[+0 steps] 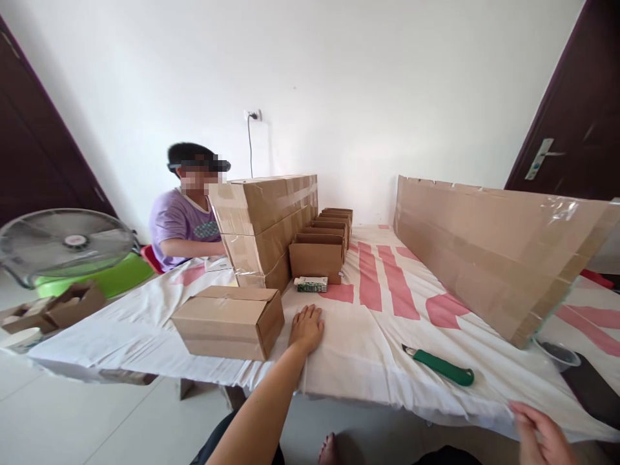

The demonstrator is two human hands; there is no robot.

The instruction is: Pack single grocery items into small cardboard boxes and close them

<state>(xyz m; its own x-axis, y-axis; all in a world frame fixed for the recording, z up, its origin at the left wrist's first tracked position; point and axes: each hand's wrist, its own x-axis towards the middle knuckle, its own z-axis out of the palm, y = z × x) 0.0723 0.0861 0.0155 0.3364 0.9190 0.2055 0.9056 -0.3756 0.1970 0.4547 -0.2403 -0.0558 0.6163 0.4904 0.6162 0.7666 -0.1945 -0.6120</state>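
Observation:
Palm down, my left hand lies on the white and red cloth with its fingers apart, holding nothing. Just beyond its fingertips is a small green and white box. A closed cardboard box sits to its left. My right hand is at the table's front edge at the lower right, its fingers loosely bent and nothing visible between them. A green utility knife with its blade showing lies on the cloth between my hands, nearer the right one.
Open cardboard boxes stand in a row beside a taped carton stack. A long cardboard panel rises on the right, near a clear dish and a dark flat object. A person sits behind the stack; a fan stands left.

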